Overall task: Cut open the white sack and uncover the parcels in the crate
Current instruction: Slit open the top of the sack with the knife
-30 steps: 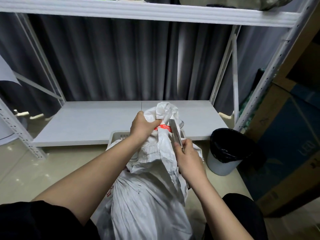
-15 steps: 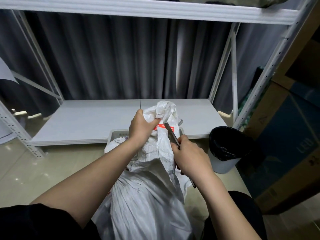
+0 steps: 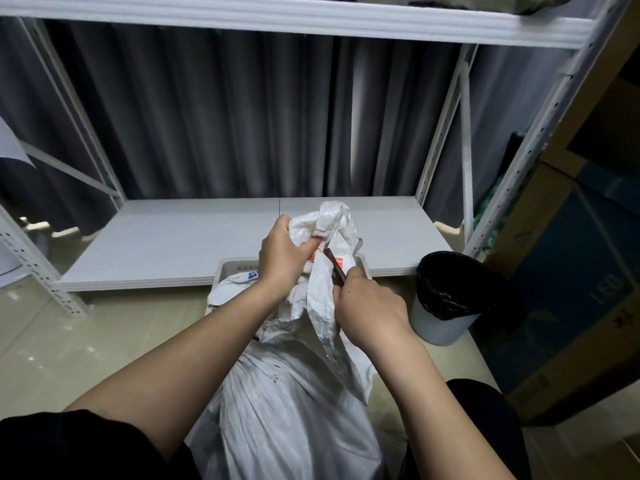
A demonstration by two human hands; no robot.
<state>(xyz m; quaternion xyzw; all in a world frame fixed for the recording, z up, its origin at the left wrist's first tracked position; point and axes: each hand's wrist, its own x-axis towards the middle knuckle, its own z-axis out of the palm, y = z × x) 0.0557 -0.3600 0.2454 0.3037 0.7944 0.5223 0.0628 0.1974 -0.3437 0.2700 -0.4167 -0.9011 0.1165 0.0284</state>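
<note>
A white woven sack [image 3: 291, 410] stands on the floor between my knees, its neck bunched and bound with red-and-white tape [image 3: 313, 255]. My left hand [image 3: 281, 255] grips the bunched neck just below its crumpled top. My right hand [image 3: 369, 311] holds a cutting tool [image 3: 335, 268] whose dark blade points up at the tape, against the sack's neck. Behind the sack, a pale plastic crate [image 3: 231, 270] shows only its rim; a white parcel with blue print [image 3: 239, 280] peeks out of it.
A low white shelf board [image 3: 194, 242] of a metal rack lies just behind the crate, with dark curtains beyond. A white bin with a black liner [image 3: 450, 299] stands at right on the floor. Large cardboard boxes [image 3: 571, 306] line the right side.
My right hand has brought the blade from upright beside the sack's neck to a slant, its tip now closer to the red tape. My left hand keeps its grip.
</note>
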